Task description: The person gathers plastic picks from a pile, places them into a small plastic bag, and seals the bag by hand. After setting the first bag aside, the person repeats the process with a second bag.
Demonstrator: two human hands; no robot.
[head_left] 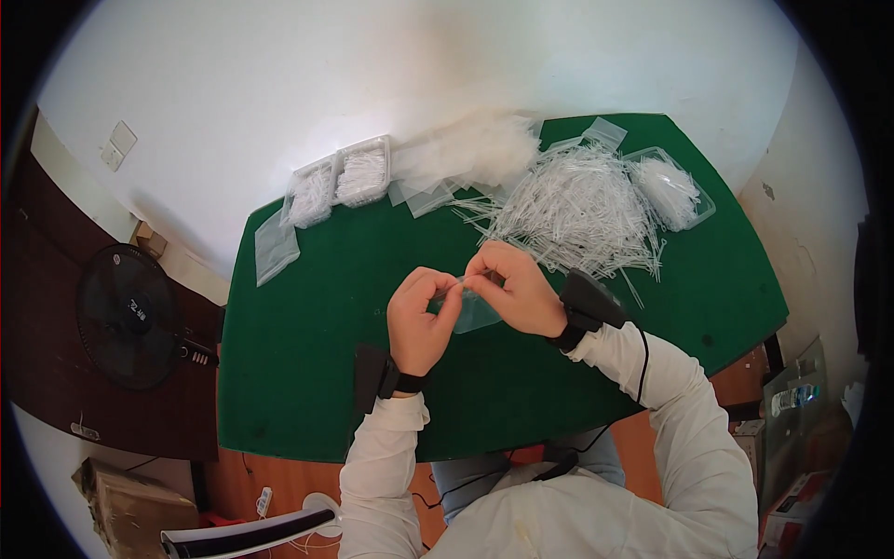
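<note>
A small clear plastic bag (477, 315) hangs between my hands over the green table (326, 373). My left hand (419, 321) pinches its upper edge between thumb and fingers. Close beside it, my right hand (521, 293) is closed on the same edge, fingertips almost meeting the left ones. Whether the bag's mouth is parted cannot be made out. Just beyond the right hand lies a big heap of thin, whitish plastic sticks (582, 205).
Two clear trays of similar pieces (361, 175) stand at the back left, a flat bag (277, 247) near them. Loose clear bags (466, 154) pile up at the back middle. Another tray (703, 210) sits right of the heap. A black fan (130, 303) stands left of the table.
</note>
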